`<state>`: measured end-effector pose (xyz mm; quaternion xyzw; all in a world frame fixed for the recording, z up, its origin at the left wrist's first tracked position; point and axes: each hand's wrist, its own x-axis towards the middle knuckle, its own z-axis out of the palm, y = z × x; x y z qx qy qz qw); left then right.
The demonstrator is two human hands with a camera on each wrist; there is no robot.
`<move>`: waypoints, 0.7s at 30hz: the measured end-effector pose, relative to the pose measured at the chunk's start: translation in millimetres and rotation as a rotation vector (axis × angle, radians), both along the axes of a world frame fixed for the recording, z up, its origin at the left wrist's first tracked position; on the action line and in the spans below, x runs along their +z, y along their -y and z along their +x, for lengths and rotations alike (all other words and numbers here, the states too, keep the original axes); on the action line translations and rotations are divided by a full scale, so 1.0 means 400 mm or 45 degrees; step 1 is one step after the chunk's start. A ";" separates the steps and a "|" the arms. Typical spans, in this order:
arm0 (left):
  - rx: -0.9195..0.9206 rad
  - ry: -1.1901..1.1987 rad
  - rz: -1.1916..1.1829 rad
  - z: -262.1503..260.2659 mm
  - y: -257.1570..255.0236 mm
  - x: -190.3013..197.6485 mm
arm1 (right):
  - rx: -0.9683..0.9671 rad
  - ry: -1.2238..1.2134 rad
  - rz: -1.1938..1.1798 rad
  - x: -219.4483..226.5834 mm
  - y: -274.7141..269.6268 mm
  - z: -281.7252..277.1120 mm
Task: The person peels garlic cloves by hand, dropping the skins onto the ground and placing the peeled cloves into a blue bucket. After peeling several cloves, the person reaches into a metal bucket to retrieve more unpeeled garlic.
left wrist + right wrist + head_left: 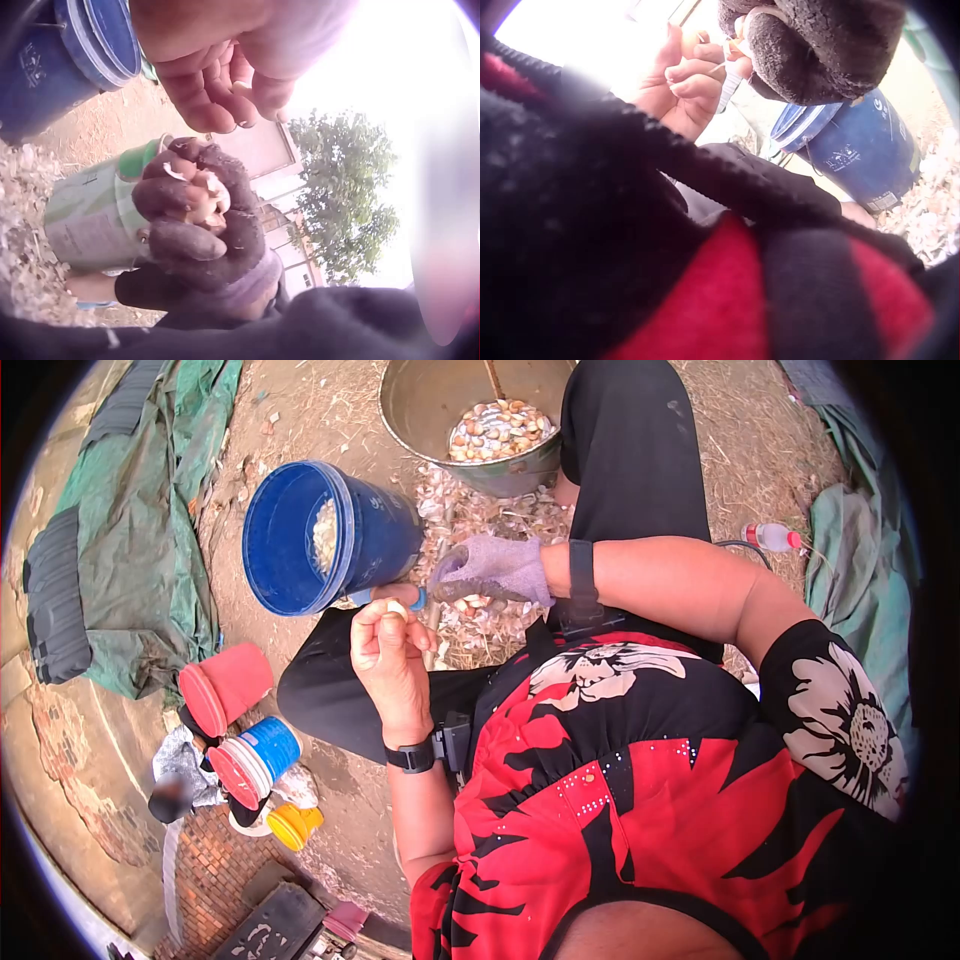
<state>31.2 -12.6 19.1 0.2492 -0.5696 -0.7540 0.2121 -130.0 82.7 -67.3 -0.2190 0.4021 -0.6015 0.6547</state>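
In the head view my bare left hand (388, 650) is raised beside the blue bucket (385, 525), pinching a pale garlic clove (397, 608) between thumb and fingertips. My right hand (490, 568), in a dirty lilac glove, is close by, over the peelings. Its curled fingers hold several garlic cloves (206, 201), with bits of loose skin, as the left wrist view shows. Peeled cloves (325, 535) lie inside the blue bucket. Unpeeled cloves (500, 430) fill the bottom of a wide, pale green bucket (400, 420) in front of me.
Garlic peelings (470, 510) cover the ground between my legs. To the left stand a red bucket (235, 685), a smaller blue bucket (270, 745) and a yellow container (293, 825), near another person (187, 765). A green tarp (160, 560) lies beyond; a plastic bottle (768, 537) lies right.
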 end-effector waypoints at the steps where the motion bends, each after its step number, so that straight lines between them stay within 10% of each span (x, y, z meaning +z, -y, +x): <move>1: -0.040 -0.126 0.178 0.001 0.010 0.010 | 0.001 0.000 0.001 0.011 -0.006 -0.004; 10: 0.024 0.039 0.512 0.011 0.000 0.016 | -0.039 0.105 0.165 0.011 -0.010 0.000; 16: -0.243 0.593 -0.423 0.000 -0.032 -0.029 | -0.038 0.089 0.093 -0.039 0.004 0.010; 21: -0.236 0.495 -0.764 0.002 -0.024 -0.068 | -0.084 0.226 0.093 -0.045 0.012 0.015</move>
